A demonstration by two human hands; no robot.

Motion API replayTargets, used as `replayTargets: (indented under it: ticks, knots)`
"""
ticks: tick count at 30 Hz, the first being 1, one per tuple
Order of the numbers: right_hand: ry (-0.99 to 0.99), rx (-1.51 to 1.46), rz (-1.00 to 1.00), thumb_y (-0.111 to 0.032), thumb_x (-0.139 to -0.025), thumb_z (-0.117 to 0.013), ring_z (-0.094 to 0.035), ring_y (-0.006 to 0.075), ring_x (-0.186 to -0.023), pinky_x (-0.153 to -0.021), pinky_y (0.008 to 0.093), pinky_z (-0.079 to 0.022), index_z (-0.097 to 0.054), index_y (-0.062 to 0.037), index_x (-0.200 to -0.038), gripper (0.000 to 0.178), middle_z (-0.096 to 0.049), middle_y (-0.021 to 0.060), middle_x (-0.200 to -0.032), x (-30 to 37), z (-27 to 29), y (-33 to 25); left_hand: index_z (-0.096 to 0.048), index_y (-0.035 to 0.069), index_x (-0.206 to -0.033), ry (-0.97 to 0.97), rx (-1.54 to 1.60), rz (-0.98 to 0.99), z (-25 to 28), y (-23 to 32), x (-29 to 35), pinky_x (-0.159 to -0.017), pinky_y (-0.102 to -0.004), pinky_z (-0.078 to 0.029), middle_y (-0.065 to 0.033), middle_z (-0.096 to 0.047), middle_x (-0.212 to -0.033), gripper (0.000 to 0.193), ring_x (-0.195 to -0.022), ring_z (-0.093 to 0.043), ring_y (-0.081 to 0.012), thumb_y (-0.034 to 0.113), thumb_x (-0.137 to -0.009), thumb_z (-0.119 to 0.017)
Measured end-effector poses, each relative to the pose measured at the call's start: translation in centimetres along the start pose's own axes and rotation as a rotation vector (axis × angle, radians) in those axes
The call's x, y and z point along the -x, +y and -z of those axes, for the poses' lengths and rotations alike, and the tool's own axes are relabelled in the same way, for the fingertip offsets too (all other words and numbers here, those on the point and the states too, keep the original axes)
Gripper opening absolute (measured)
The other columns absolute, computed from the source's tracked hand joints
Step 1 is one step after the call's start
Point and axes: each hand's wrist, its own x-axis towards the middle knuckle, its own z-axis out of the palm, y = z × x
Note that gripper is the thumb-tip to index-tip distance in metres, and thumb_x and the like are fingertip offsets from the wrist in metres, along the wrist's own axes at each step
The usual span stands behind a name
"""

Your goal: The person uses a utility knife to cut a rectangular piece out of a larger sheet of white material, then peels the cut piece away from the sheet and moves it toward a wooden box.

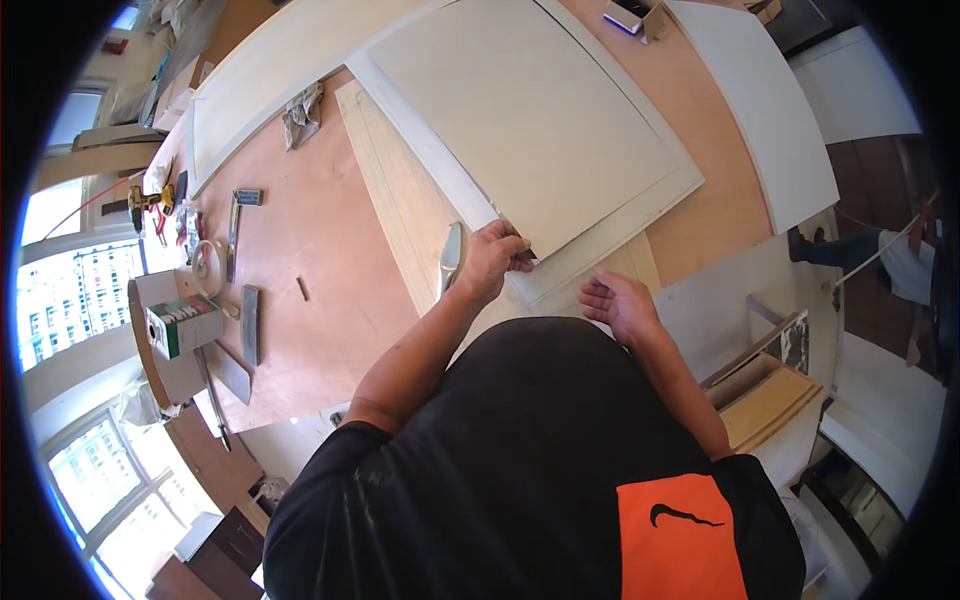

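Note:
A large beige sheet (520,110) lies on a pale framed panel (640,215) on the workbench. My left hand (492,258) is closed at the sheet's near left corner, its thumb and fingers pinching the edge. A narrow dark strip shows by these fingers; whether it is the sheet's edge or a separate piece, I cannot tell. My right hand (618,305) hangs just off the panel's near edge, fingers loosely bent and apart, holding nothing. Beside my left wrist rests a shiny, curved silver tool (451,258), partly hidden by the arm.
On the left of the reddish workbench (330,230) are a metal square (236,225), a tape roll (208,268), a green-and-white can (184,326), a grey bar (250,325) and a drill (150,200). Crumpled paper (302,116) lies farther back. A white panel (765,110) stands right; another person (900,255) is beyond.

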Motion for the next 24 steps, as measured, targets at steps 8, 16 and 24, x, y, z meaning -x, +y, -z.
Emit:
replayTargets:
  ticks: [8, 16, 24]
  knots:
    - [-0.345, -0.298, -0.159, -0.034, -0.098, -0.06, -0.067, 0.0292, -0.101, -0.084, 0.0437, -0.053, -0.056, -0.0069, -0.111, 0.03, -0.067, 0.0177, -0.112, -3.4, -4.0, -2.1, -0.059, -0.005, -0.117, -0.065, -0.451, -0.148, 0.4, -0.2, 0.9, -0.075, -0.0355, -0.054, -0.0175, -0.067, -0.11, 0.038, -0.091, -0.068, -0.0258, 0.005, -0.081, -0.059]
    - [-0.439, -0.24, -0.032, -0.033, -0.097, -0.061, -0.061, 0.0238, -0.11, -0.091, 0.0425, -0.04, -0.055, -0.0129, -0.105, 0.022, -0.068, 0.0118, -0.106, -3.7, -4.8, -2.2, -0.057, -0.002, -0.104, 0.636, -1.401, -0.034, 8.1, -1.2, 5.7, -0.083, -0.0479, -0.052, -0.023, -0.064, -0.102, 0.04, -0.096, -0.064, -0.0405, 0.028, -0.081, -0.072]
    - [-0.391, -0.224, -0.016, -0.031, -0.098, -0.059, -0.06, 0.0228, -0.111, -0.091, 0.0426, -0.039, -0.053, -0.0147, -0.107, 0.02, -0.067, 0.0094, -0.109, -2.9, -5.2, -2.4, -0.057, -0.001, -0.106, 0.616, -0.867, -0.133, 12.3, -4.4, 4.7, -0.08, -0.0486, -0.051, -0.0219, -0.062, -0.101, 0.035, -0.092, -0.063, -0.0405, 0.023, -0.085, -0.07]
